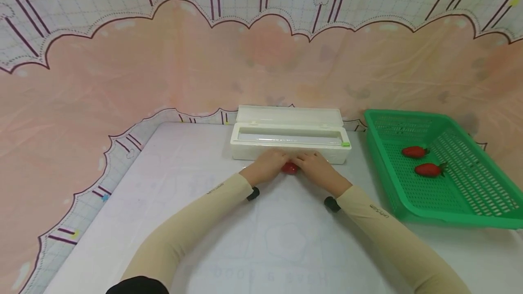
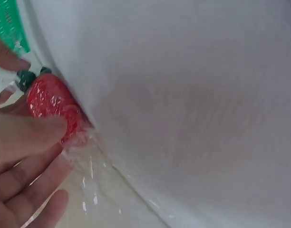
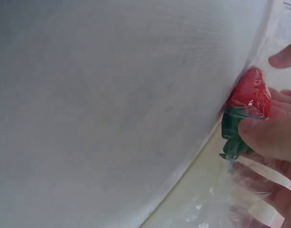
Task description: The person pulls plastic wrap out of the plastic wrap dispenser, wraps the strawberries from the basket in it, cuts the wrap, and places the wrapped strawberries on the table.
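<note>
Centrally, I see the left hand [image 1: 265, 167] and the right hand [image 1: 318, 170] pinching a red strawberry [image 1: 290, 169] between them: left thumb on the red body, right thumb at the green leaves, with clear film [image 3: 202, 209] about it. Just behind the hands stands the white box [image 1: 242, 152], lid [image 1: 288, 115] raised, limiting me forward. My widest room is the white table [image 1: 286, 244], spreading nearer and leftward to its slanting edge; rightward, the green basket [image 1: 453, 220], holding two strawberries [image 1: 428, 170], bounds the space.
</note>
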The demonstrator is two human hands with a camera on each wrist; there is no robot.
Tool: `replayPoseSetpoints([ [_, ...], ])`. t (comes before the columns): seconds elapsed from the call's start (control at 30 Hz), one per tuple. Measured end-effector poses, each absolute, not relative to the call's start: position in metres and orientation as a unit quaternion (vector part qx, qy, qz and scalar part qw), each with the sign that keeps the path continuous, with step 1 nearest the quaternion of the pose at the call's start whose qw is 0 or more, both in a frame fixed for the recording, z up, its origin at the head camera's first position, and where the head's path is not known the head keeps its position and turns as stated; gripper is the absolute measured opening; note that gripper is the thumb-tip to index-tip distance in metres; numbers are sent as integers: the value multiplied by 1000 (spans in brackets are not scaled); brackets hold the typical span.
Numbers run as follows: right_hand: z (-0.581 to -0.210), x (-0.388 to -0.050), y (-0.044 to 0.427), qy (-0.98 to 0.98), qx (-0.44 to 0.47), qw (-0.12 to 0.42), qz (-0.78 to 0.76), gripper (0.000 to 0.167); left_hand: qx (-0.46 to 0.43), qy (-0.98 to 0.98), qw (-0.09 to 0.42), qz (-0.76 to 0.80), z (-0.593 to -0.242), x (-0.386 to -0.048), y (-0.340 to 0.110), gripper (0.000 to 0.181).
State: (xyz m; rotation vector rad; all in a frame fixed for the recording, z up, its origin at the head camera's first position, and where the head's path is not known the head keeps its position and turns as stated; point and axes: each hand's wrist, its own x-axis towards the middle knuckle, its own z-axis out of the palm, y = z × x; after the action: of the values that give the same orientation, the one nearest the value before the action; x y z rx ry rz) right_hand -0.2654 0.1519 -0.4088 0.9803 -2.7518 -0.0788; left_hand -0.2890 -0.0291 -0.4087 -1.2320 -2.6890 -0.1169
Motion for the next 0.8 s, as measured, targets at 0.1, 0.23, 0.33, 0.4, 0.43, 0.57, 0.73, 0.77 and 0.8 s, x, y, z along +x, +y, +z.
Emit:
replayPoseSetpoints([
  [0.1,-408,-264,156,-934,343,100,-10,40,-404,-910,55,-68,-408,-290,-33,33],
  [0.23,-398,-261,168,-942,319,74,77,41,-398,-914,41,-67,-407,-288,-37,35],
  [0.33,-389,-264,183,-945,266,88,170,36,-395,-915,53,-56,-405,-285,-38,30],
  [0.4,-386,-269,197,-940,231,118,222,33,-394,-915,68,-49,-402,-284,-35,25],
  [0.43,-386,-274,204,-935,218,134,245,32,-393,-915,77,-46,-399,-283,-33,21],
  [0.57,-393,-293,229,-927,172,143,300,37,-387,-915,109,-23,-388,-281,-16,15],
  [0.73,-406,-310,250,-935,127,75,323,47,-384,-913,136,1,-375,-283,15,19],
  [0.77,-407,-312,252,-934,126,67,327,48,-382,-913,140,2,-373,-285,21,19],
  [0.8,-409,-313,254,-932,128,64,332,49,-380,-913,145,1,-371,-286,27,19],
])
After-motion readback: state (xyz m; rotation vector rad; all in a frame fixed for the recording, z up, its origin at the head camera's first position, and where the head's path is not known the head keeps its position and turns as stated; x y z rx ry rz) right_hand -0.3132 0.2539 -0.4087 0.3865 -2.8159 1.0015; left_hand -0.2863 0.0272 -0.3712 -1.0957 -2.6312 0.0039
